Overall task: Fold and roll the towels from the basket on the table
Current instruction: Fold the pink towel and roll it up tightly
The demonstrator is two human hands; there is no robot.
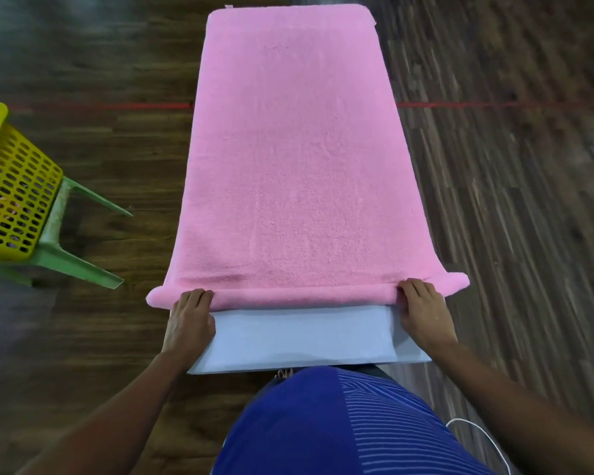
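A pink towel (295, 159) lies flat along a narrow pale grey table (299, 337), covering it to the far end. Its near end is curled into a thin roll (302, 292) lying across the table, with both roll ends sticking out past the table sides. My left hand (190, 318) presses on the left part of the roll, fingers curled onto it. My right hand (422, 313) holds the right part the same way. A yellow perforated basket (13, 186) stands at the left edge of the view, its contents mostly hidden.
The basket rests on a green plastic stool (73, 255) on the dark wooden floor. A red line (494, 105) crosses the floor behind the table. A white cable (477, 433) lies on the floor at lower right, beside my blue striped shirt.
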